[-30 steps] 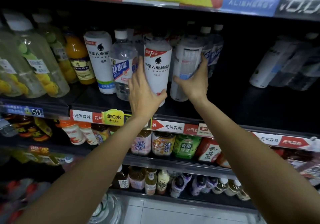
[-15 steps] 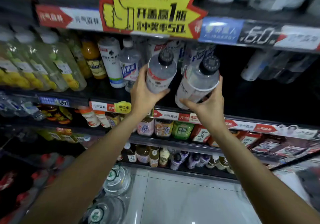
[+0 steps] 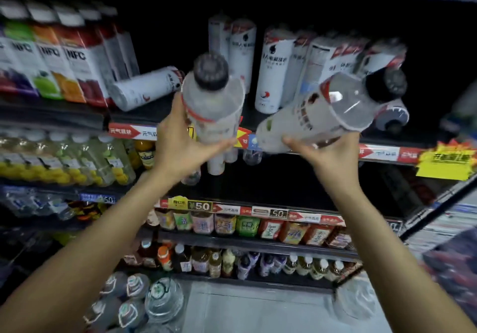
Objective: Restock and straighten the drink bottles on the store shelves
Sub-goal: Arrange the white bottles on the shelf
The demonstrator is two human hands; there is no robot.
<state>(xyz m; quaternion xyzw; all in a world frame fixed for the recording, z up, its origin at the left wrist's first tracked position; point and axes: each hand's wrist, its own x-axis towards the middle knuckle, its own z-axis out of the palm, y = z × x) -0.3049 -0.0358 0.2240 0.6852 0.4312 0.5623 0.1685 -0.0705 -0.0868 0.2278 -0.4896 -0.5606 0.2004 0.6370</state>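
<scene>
Two clear plastic bottles with black caps and white-red labels are held up: one upright point(image 3: 212, 105), one point(image 3: 333, 110) tilted toward two o'clock.

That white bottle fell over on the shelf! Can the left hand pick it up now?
Probably not yet: the left hand already holds a bottle. The fallen bottle lies close by, nothing blocking it.

free: dark gap above toppled bottle point(image 3: 144, 88) | blocked: standing bottles point(image 3: 273, 74) right
</scene>
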